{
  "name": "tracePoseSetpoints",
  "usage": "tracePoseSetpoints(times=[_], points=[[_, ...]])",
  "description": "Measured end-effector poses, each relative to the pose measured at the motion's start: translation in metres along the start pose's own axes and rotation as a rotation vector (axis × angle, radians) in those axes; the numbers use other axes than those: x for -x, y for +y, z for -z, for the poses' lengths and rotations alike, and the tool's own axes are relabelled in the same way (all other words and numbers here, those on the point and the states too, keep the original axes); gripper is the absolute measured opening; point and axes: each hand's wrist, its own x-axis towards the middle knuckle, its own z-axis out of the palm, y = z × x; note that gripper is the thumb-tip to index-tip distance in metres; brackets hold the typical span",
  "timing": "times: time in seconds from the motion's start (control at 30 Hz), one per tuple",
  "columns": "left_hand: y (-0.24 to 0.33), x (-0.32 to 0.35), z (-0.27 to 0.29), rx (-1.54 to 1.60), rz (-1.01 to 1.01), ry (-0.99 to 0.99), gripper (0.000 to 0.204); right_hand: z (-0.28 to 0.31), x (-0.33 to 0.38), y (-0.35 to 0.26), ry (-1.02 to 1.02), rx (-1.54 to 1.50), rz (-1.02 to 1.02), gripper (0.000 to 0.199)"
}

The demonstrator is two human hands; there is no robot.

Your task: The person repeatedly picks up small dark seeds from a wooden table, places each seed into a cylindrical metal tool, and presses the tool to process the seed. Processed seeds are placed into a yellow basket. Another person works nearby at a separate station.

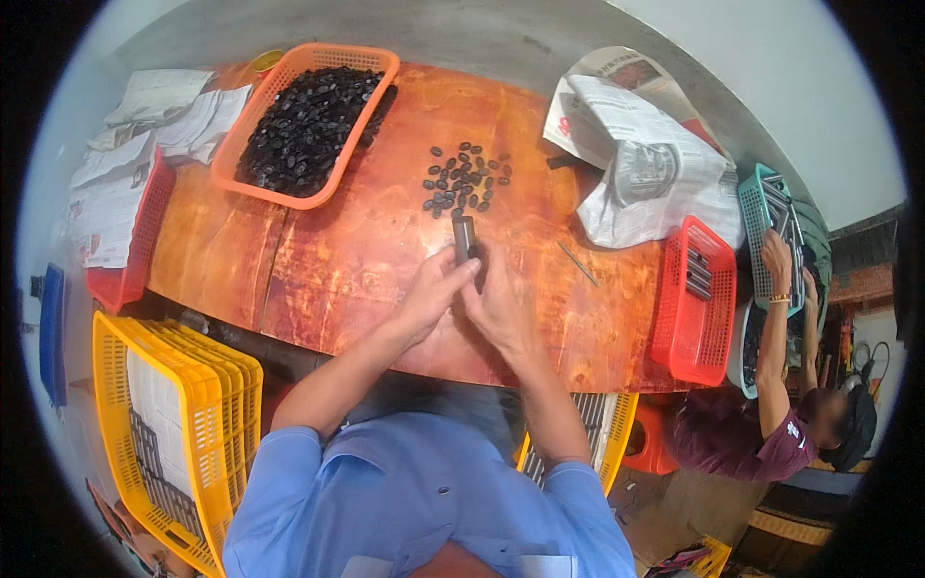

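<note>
My left hand (432,289) and my right hand (496,299) meet over the middle of an orange-brown wooden table (337,250). Together they grip a small dark grey oblong part (464,237) that stands up from between the fingers. Just beyond it lies a loose scatter of several small black pieces (465,180) on the tabletop. An orange basket (306,120) heaped with many more black pieces stands at the far left of the table.
A red basket (696,299) with dark parts sits at the right edge, crumpled newspaper (641,159) behind it. A thin rod (578,263) lies on the table. Yellow crates (183,424) stand at my lower left. Another person (780,385) at the right holds a teal tray (771,226).
</note>
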Motion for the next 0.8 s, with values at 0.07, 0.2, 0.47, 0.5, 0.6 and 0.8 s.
tracePoseSetpoints(times=[0.07,0.2,0.47,0.5,0.6,0.8], points=[[0.0,-0.007,0.016,0.074,0.072,0.096,0.034,0.0,-0.009,-0.006,-0.091,-0.198,-0.031,0.044],[0.021,-0.027,0.041,0.276,0.105,0.197,0.034,-0.003,-0.047,0.033,-0.025,-0.241,-0.147,0.032],[0.009,-0.034,0.054,0.415,0.139,-0.036,0.048,-0.041,-0.094,0.076,0.192,0.044,0.117,0.015],[0.009,-0.034,0.055,0.423,0.133,-0.046,0.05,-0.041,-0.094,0.076,0.19,0.079,0.135,0.014],[0.008,-0.035,0.056,0.428,0.127,-0.071,0.052,-0.039,-0.089,0.074,0.193,0.175,0.2,0.01],[0.005,-0.037,0.061,0.461,0.118,-0.077,0.057,-0.036,-0.082,0.077,0.183,0.15,0.188,0.013]])
